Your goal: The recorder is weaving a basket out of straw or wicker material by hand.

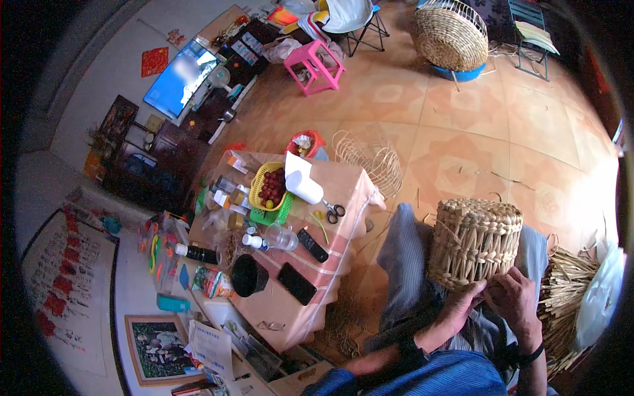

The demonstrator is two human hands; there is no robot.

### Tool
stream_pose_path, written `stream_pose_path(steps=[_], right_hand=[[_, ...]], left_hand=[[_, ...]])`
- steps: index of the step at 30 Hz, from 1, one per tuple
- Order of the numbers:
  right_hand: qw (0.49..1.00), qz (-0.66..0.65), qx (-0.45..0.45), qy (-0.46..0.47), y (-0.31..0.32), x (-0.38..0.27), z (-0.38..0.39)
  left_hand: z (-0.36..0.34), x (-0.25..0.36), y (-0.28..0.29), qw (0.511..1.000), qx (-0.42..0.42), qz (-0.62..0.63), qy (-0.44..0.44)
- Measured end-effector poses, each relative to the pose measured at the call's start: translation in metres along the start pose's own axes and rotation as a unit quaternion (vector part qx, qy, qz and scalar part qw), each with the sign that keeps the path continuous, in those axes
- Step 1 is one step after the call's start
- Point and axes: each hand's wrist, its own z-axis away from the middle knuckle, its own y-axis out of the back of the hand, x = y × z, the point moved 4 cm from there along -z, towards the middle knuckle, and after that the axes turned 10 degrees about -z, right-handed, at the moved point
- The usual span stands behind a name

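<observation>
Here, a woven basket of pale straw is rested on the lap, propped against the striped trouser legs so that its near rim faces the body and can be reached by both hands. The left hand is pressed against the lower edge of the weave, its fingers curled narrowly, apparently pinching a strand, though the strand itself is too small to be made out. The right hand is set just beside it on the same rim, fingers bent and closed on the weave, so the work is steadied from two sides. A dark band is worn on each wrist.

Just to the right, a bundle of loose straw is kept within arm's reach, with a white plastic bag lying over its far side.

To the left, a low table covered in a peach cloth is stood near the knees; on it are seen a black phone, a remote control, scissors, a clear bottle and a yellow basket of red fruit. A bare wire frame is left on the tiled floor beyond the table.

Farther off, a pink stool and a second, larger woven basket on a blue base are placed near the far wall.
</observation>
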Motion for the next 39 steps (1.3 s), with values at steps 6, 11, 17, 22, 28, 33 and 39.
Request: stream_pose_path(steps=[6,11,17,22,28,33,39], right_hand=[[0.998,0.018,-0.046,0.042,0.002,-0.005,-0.011],[0.997,0.026,-0.07,0.037,-0.001,-0.01,-0.007],[0.991,0.03,-0.095,-0.086,-0.009,0.013,0.032],[0.993,-0.031,-0.099,-0.047,0.005,-0.036,-0.006],[0.952,-0.228,-0.099,-0.175,0.022,-0.021,0.012],[0.996,-0.082,-0.013,0.044,0.034,-0.015,0.001],[0.852,-0.414,-0.169,-0.272,0.014,-0.011,0.029]], left_hand=[[0.006,0.002,0.001,0.999,0.043,-0.005,0.021],[-0.017,-0.04,0.038,0.999,-0.02,-0.012,0.034],[-0.002,-0.01,0.024,0.974,-0.062,-0.214,0.032],[0.018,0.03,0.017,0.734,-0.054,-0.663,-0.136],[0.029,0.042,0.008,0.992,0.014,-0.123,-0.005],[0.025,0.046,0.012,0.994,-0.013,-0.109,-0.007],[0.03,0.051,-0.004,0.995,-0.009,-0.095,-0.02]])
